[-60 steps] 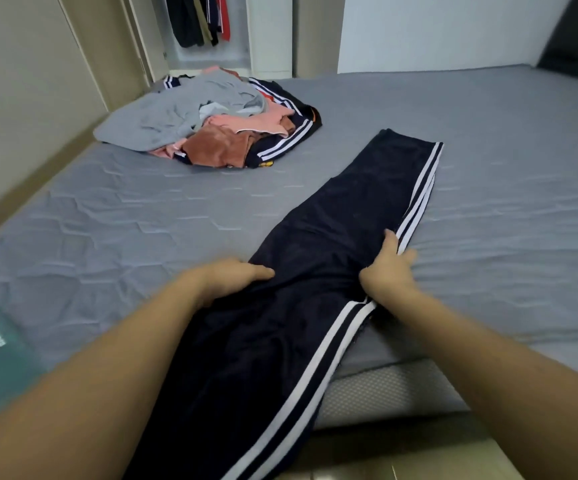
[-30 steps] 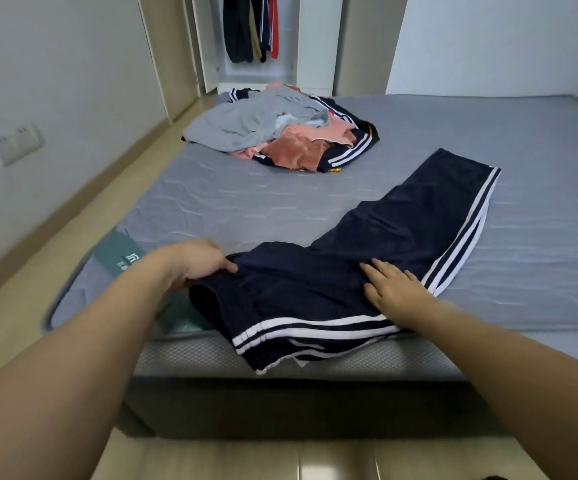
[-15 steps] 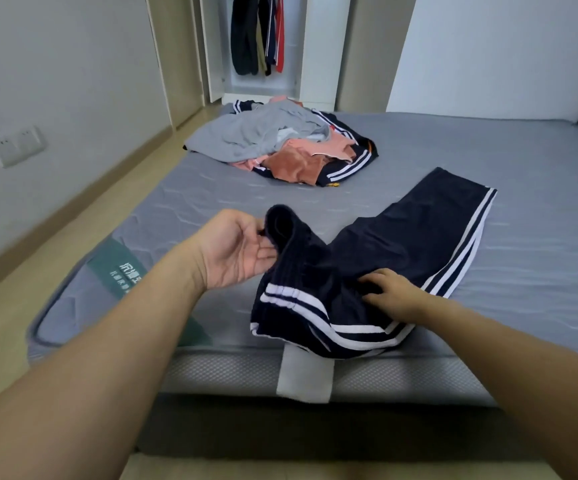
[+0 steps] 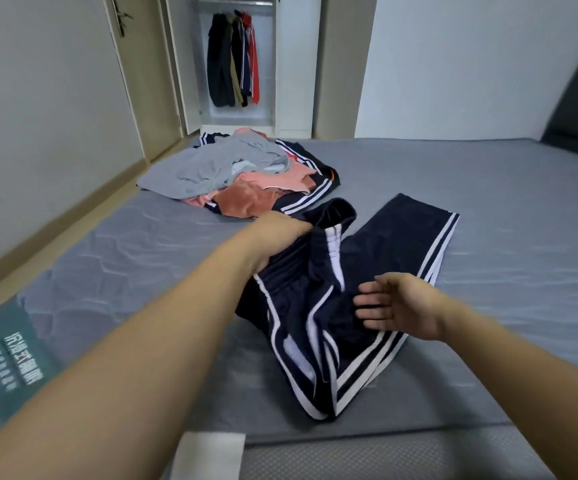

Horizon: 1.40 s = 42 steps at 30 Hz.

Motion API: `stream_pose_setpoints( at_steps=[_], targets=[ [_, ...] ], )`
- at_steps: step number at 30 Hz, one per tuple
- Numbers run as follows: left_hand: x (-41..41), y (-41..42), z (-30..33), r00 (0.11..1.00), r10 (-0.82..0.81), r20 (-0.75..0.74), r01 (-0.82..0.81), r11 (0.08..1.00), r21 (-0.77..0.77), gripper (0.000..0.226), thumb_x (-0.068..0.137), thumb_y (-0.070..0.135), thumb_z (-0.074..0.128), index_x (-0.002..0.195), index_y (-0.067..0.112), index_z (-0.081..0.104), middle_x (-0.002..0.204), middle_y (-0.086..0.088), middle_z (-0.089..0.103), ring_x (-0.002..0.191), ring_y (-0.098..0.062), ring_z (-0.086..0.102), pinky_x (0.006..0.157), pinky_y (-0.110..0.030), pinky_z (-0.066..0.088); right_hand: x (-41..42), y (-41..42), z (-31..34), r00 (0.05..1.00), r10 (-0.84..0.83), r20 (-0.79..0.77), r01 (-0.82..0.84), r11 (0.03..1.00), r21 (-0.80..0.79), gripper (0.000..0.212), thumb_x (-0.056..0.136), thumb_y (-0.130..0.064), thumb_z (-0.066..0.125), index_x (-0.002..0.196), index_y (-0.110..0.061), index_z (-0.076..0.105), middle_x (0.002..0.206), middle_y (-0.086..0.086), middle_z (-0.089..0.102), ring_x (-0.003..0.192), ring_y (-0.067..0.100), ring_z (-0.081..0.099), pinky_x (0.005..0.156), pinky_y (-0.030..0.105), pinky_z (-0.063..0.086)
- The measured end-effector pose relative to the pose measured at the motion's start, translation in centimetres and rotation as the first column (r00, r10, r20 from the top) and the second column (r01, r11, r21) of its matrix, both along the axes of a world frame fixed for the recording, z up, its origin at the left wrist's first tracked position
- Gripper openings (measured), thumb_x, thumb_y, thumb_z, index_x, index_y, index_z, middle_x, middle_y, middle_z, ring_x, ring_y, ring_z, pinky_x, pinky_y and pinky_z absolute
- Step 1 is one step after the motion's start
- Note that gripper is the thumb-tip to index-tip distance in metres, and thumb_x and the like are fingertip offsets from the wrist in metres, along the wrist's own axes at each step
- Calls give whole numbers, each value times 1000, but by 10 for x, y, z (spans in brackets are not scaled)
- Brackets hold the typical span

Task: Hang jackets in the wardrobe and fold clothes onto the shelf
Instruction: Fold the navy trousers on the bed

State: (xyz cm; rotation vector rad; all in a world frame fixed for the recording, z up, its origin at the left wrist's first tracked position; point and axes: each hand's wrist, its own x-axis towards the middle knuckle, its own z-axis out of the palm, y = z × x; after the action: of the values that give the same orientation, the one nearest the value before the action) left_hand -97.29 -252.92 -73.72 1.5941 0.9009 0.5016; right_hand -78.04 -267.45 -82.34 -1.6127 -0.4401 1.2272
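The person is partway through folding a pair of navy track trousers (image 4: 329, 306) with white side stripes, which lie near the front edge of the grey mattress (image 4: 488, 237). The left hand (image 4: 280, 233) grips the waistband end and carries it over toward the leg ends; its fingers are hidden in the cloth, so how tightly they curl cannot be told. The right hand (image 4: 395, 306) is spread, fingers straight, resting on or just above the fold line and holding nothing.

To do this fold well, the person would likely keep the right palm flat on the crease as an anchor while the left lays the waistband down square, stripes running edge to edge. The bunched cloth near the mattress edge needs smoothing first, or the bundle could turn out lumpy and slide off the edge.

The open wardrobe (image 4: 291, 64) beyond the bed holds several dark garments and one red one on its rail (image 4: 233, 60); no shelf contents can be made out. A pile of unfolded clothes (image 4: 232, 171), grey, pink and rust, waits on the mattress's far corner, just beyond the trousers
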Motion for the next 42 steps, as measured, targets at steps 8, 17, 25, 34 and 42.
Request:
stream_pose_setpoints(
  at_steps=[8,17,25,34,42],
  targets=[
    [123,-1,-8,882,-106,-459,56,991,-120,29,94,16,55,70,3,64,56,-12,65,56,-25,58,64,-34,49,78,0,-7,986,-4,-167,13,999,52,54,99,-51,36,113,-2,55,91,19,67,81,36,67,65,42,56],
    [121,17,-23,888,-36,-458,23,999,-33,16,94,19,60,105,16,71,99,-8,75,90,-28,71,82,-41,57,83,25,-31,959,282,18,-282,954,97,83,70,-38,82,139,-29,37,136,-5,48,116,13,50,81,29,42],
    [99,30,-36,980,-61,-190,-23,911,-411,31,75,17,62,99,4,77,107,-17,72,90,-31,71,84,-37,54,100,34,-45,892,430,-137,-370,871,323,74,71,-1,68,136,-32,48,127,-5,58,101,15,61,77,30,46],
    [115,34,-74,714,52,-698,341,845,412,51,84,0,43,126,27,47,133,-9,47,118,-24,49,100,-32,39,95,15,-36,632,669,391,-709,703,-54,81,59,-41,87,127,-32,45,114,-16,65,109,4,60,101,28,46],
    [139,24,-79,607,-221,-763,582,777,237,57,82,9,50,121,51,48,139,10,31,121,-22,48,109,-37,36,103,14,-36,677,545,495,-653,755,61,27,84,-19,74,107,-11,63,102,4,71,95,19,67,91,34,53]
  ],
)
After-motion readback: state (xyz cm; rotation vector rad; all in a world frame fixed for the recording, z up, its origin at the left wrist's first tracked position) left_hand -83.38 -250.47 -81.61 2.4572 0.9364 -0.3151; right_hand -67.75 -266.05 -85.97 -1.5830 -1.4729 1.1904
